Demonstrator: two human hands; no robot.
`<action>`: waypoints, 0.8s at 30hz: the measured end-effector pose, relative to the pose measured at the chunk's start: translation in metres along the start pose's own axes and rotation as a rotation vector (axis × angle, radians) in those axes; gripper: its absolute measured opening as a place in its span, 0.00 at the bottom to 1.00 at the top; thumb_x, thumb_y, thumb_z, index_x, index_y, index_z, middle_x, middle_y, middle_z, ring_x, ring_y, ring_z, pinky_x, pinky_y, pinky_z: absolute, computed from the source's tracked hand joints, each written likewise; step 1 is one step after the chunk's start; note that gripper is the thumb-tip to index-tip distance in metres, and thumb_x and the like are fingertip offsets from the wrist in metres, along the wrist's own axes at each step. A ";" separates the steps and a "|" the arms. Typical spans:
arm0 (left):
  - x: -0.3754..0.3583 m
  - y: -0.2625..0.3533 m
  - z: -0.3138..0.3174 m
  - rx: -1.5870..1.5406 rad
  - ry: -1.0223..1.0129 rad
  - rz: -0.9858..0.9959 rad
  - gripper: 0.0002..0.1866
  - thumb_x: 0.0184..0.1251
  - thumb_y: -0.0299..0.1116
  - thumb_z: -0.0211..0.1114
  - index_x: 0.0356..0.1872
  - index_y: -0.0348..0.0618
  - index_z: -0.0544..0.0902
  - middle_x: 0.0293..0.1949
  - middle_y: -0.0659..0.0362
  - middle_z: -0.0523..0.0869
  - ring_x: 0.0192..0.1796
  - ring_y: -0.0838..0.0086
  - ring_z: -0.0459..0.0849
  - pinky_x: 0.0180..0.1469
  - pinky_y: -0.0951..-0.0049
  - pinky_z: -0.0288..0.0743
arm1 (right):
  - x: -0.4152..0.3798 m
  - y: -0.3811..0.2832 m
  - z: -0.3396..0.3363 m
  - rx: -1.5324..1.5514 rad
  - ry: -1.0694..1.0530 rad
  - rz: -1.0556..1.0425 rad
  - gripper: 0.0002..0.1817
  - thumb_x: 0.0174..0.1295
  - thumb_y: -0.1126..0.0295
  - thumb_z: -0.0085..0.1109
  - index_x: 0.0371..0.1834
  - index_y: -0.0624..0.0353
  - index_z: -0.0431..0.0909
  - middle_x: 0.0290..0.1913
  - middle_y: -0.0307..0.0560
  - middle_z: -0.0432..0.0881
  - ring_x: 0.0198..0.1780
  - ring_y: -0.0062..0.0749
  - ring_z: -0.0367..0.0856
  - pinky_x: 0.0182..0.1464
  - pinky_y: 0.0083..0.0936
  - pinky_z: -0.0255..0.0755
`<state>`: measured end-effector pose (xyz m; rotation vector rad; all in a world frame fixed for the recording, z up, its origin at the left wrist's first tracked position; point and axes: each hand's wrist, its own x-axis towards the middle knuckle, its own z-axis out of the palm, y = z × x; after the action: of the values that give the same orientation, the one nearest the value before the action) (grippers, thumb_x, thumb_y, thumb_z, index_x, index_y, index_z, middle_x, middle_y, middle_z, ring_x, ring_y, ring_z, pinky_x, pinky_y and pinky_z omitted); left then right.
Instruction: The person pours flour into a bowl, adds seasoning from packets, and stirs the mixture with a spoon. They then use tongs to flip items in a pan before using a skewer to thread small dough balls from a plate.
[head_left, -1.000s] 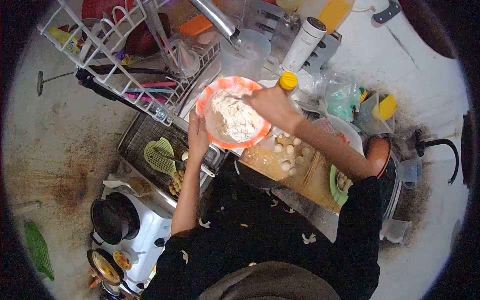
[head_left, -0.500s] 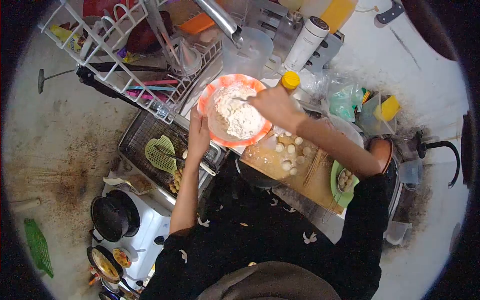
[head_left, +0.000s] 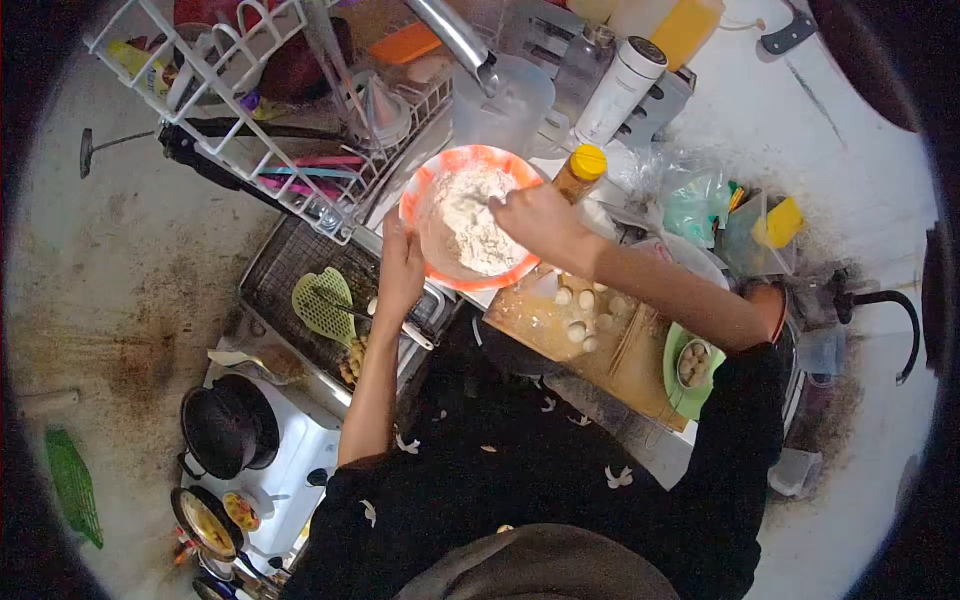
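A bowl (head_left: pixel 414 240) with an orange-and-white rim holds a loose heap of white flour (head_left: pixel 485 240). My left hand (head_left: pixel 401 272) is closed on the bowl's left rim, thumb along the edge. Over the opposite side of the bowl, my right hand (head_left: pixel 545 228) grips a short metal utensil (head_left: pixel 478 199), whose end is buried in the flour. Below the bowl, small pale dough balls (head_left: pixel 577 330) lie scattered on a flour-dusted wooden board (head_left: pixel 540 335). A jar with a yellow lid (head_left: pixel 587 163) stands just beyond my right wrist.
A clear jug (head_left: pixel 503 105) and a white bottle (head_left: pixel 620 90) stand behind the bowl. At left are a white dish rack (head_left: pixel 240 120) and a wire-mesh tray with a green slotted ladle (head_left: pixel 322 302). A strainer of balls (head_left: pixel 693 365) sits on a green plate (head_left: pixel 680 400) at right.
My right hand has moved slightly down and left over the flour, and less of the utensil shows. My left hand keeps its hold on the bowl; the whole view has shifted a little.
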<state>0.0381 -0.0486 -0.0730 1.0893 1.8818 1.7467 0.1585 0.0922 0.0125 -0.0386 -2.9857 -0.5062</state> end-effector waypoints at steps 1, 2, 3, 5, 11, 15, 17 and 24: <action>0.000 -0.003 0.000 0.043 0.006 0.024 0.20 0.60 0.19 0.40 0.56 0.31 0.60 0.53 0.46 0.66 0.58 0.62 0.65 0.59 0.70 0.56 | -0.005 -0.005 0.001 0.001 0.000 -0.004 0.05 0.45 0.71 0.52 0.23 0.54 0.80 0.17 0.44 0.77 0.21 0.33 0.78 0.22 0.29 0.70; 0.000 -0.005 0.002 0.042 0.012 0.025 0.20 0.60 0.19 0.40 0.56 0.31 0.60 0.53 0.46 0.66 0.58 0.62 0.65 0.59 0.70 0.56 | -0.011 -0.009 0.002 0.041 -0.078 -0.038 0.07 0.47 0.71 0.51 0.29 0.53 0.78 0.18 0.42 0.77 0.22 0.32 0.79 0.21 0.28 0.70; -0.001 -0.004 0.006 0.042 0.087 -0.019 0.21 0.59 0.19 0.40 0.56 0.31 0.59 0.53 0.45 0.66 0.58 0.62 0.65 0.59 0.70 0.56 | -0.015 -0.010 -0.006 0.082 -0.159 -0.072 0.10 0.50 0.71 0.49 0.36 0.53 0.77 0.19 0.41 0.77 0.24 0.31 0.79 0.20 0.26 0.70; -0.003 -0.006 0.009 0.042 0.154 -0.069 0.21 0.59 0.18 0.40 0.56 0.31 0.59 0.53 0.45 0.66 0.58 0.61 0.65 0.59 0.70 0.56 | -0.019 -0.002 -0.037 0.118 -0.287 -0.094 0.08 0.49 0.69 0.49 0.32 0.51 0.78 0.19 0.41 0.77 0.24 0.34 0.79 0.22 0.29 0.71; 0.005 -0.010 -0.002 0.117 -0.040 0.063 0.24 0.55 0.15 0.41 0.56 0.30 0.58 0.52 0.43 0.65 0.59 0.57 0.62 0.60 0.68 0.54 | -0.010 0.032 -0.016 -0.211 -0.225 0.009 0.04 0.45 0.69 0.53 0.21 0.55 0.77 0.18 0.43 0.76 0.22 0.35 0.78 0.21 0.31 0.71; 0.006 -0.012 -0.003 0.139 -0.048 0.097 0.25 0.52 0.14 0.40 0.56 0.30 0.59 0.51 0.43 0.65 0.58 0.56 0.63 0.60 0.68 0.54 | -0.003 0.006 0.008 -0.012 0.011 0.007 0.04 0.41 0.71 0.56 0.15 0.57 0.78 0.17 0.45 0.77 0.21 0.32 0.79 0.19 0.27 0.69; 0.007 -0.008 0.000 0.145 -0.021 0.079 0.25 0.52 0.15 0.40 0.56 0.30 0.59 0.51 0.43 0.65 0.58 0.56 0.64 0.60 0.68 0.54 | -0.010 -0.009 0.008 0.117 -0.029 -0.033 0.04 0.42 0.72 0.55 0.18 0.59 0.78 0.17 0.47 0.77 0.22 0.34 0.79 0.20 0.28 0.70; 0.006 -0.003 -0.003 0.143 0.000 0.121 0.24 0.53 0.15 0.41 0.55 0.31 0.61 0.50 0.46 0.65 0.56 0.59 0.65 0.57 0.70 0.58 | -0.012 0.039 -0.028 -0.080 -0.267 -0.073 0.04 0.45 0.69 0.54 0.23 0.53 0.79 0.19 0.45 0.77 0.24 0.34 0.79 0.23 0.30 0.71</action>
<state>0.0309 -0.0463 -0.0740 1.2802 2.0044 1.6961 0.1752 0.1197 0.0506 -0.0048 -3.2347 -0.6785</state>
